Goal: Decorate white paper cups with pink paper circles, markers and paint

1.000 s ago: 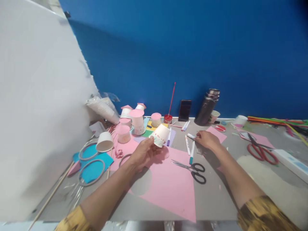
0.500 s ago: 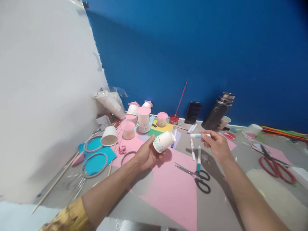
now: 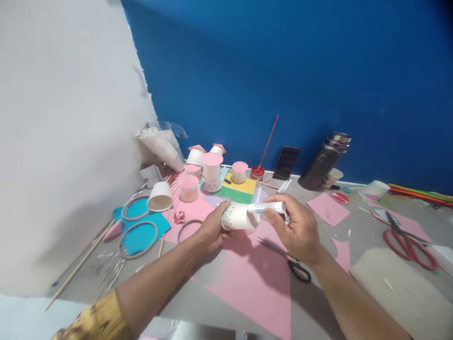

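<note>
My left hand (image 3: 214, 224) is closed around a paper cup (image 3: 240, 217) marked with red dots and green strokes, which lies tilted on its side in the air. Pinched in my right hand (image 3: 295, 226) is a white glue stick (image 3: 271, 208) with a blue label. Its left end is at the cup's right end; whether they touch I cannot tell. Below both hands, a large pink paper sheet (image 3: 255, 283) covers part of the table, with black-handled scissors (image 3: 299, 271) on it, partly in shadow.
Several pink-topped paper cups (image 3: 212, 172) stand behind. To the left are an open white cup (image 3: 160, 196), grey rings (image 3: 138, 241) on blue paper and stacked cups (image 3: 159, 146). Rightward are a phone (image 3: 286, 163), a dark flask (image 3: 322, 163) and red-handled scissors (image 3: 410, 250).
My right hand has picked up the glue stick from the table and carried it left to the cup. My left hand has turned the cup over onto its side.
</note>
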The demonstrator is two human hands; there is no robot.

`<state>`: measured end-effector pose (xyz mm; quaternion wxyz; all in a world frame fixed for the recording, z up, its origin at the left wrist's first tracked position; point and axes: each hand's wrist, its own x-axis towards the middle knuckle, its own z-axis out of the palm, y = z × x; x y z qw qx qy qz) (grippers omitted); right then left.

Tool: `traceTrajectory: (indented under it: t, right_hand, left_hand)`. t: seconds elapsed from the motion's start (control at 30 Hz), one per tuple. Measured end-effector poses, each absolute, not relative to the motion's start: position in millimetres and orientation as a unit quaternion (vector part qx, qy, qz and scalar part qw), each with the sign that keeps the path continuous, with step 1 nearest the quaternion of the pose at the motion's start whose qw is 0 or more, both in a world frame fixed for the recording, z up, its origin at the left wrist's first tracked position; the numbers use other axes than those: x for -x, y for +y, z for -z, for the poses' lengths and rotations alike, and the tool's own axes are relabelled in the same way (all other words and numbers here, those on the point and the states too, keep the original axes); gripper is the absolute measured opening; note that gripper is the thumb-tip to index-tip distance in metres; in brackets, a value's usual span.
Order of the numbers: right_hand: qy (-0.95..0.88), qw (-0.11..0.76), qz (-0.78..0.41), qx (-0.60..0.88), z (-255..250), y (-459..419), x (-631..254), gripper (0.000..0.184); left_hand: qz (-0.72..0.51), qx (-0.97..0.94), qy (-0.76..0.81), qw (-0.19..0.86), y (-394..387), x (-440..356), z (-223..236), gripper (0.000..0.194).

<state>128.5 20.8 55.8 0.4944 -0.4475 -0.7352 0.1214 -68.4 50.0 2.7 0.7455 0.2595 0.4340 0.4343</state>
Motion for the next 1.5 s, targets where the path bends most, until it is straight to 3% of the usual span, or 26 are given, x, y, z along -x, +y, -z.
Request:
traceTrajectory:
  t: [0.4, 0.57, 0.67, 0.83, 1.0, 1.27, 1.5]
  right_hand:
    - [-0.654, 0.511, -0.264, 0.492, -48.1, 34.0, -139.8, 0.027]
    - [-0.553, 0.57, -0.445, 0.413, -31.6, 48.6, -146.4, 0.034]
    - [-0.536, 0.576, -0.496, 0.368, -24.6, 49.7, -145.6, 0.033]
    - [-0.57, 0.551, -0.479, 0.377, -19.8, 46.6, -144.6, 0.031]
    - [-0.542, 0.599, -0.479, 0.344, -19.5, 46.6, -141.3, 0.03]
    - [-0.552, 0.519, -0.525, 0.387, -3.3, 52.1, -137.8, 0.033]
    - [-0.571, 0.551, -0.463, 0.395, -4.6, 51.2, -140.1, 0.032]
  left_hand:
    - [-0.48, -0.302, 0.436, 0.699, 49.7, 67.4, 4.2, 0.034]
    - [-0.423, -0.268, 0.408, 0.764, 49.6, 69.7, 0.5, 0.041]
    - [-0.373, -0.255, 0.355, 0.819, 50.1, 71.8, -3.5, 0.042]
    - [-0.377, -0.221, 0.319, 0.841, 52.0, 75.3, -7.3, 0.034]
    - [-0.394, -0.207, 0.347, 0.825, 52.3, 74.8, -8.5, 0.034]
    - [-0.421, -0.193, 0.314, 0.829, 50.3, 77.1, -11.7, 0.031]
    - [-0.451, -0.209, 0.351, 0.794, 52.9, 75.9, -8.6, 0.041]
